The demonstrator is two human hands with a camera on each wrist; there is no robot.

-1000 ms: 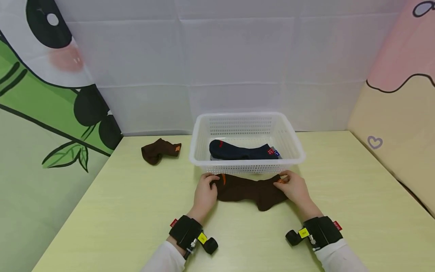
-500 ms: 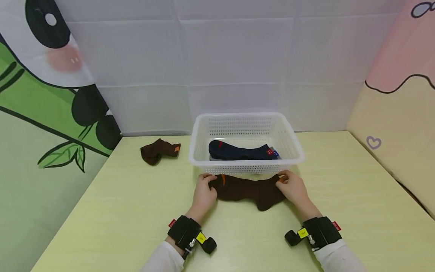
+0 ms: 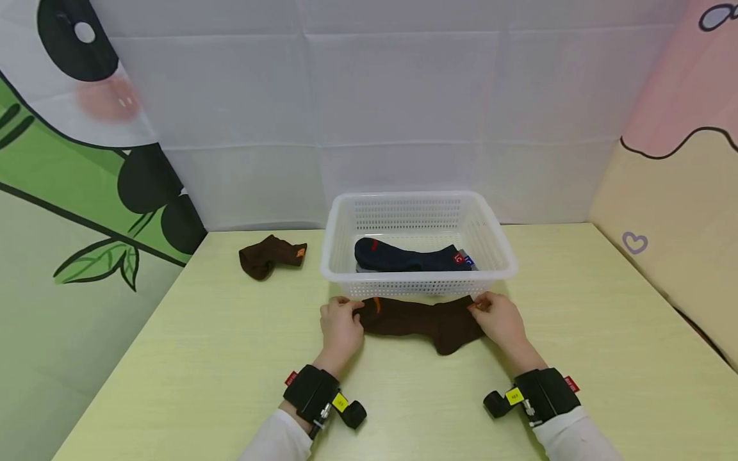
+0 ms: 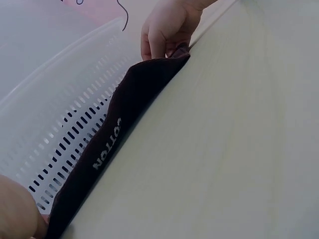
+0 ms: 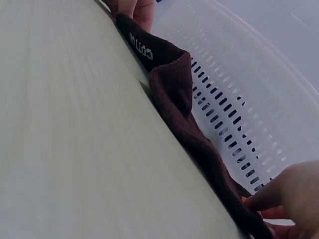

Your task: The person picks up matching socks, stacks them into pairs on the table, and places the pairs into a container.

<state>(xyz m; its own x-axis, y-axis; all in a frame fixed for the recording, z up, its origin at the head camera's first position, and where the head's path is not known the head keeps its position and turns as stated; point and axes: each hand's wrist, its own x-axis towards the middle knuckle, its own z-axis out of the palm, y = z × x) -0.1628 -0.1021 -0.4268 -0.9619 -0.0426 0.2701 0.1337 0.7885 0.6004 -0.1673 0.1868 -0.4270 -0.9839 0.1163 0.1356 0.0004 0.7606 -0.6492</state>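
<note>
A dark brown sock (image 3: 423, 320) with an orange mark near its toe is stretched sideways in front of the basket. My left hand (image 3: 341, 328) pinches the toe end, while the cuff end is pinched by my right hand (image 3: 503, 321). White "COTTON" lettering shows on the near side of the sock (image 4: 112, 139) in the left wrist view. From the right wrist, the heel of the sock (image 5: 174, 87) stands up in a fold, and my right hand (image 5: 294, 199) grips the near end. Another brown sock (image 3: 270, 255) lies crumpled at the back left of the table.
A white perforated basket (image 3: 418, 283) stands just beyond the stretched sock. Inside it lie dark navy socks (image 3: 412, 256) with red marks, and a bit of grey under them. A pale fabric backdrop (image 3: 403, 115) rises behind the yellowish table (image 3: 190, 358).
My left hand has shifted slightly left, drawing the toe end of the sock a little that way. My right hand stays nearly in place at the cuff.
</note>
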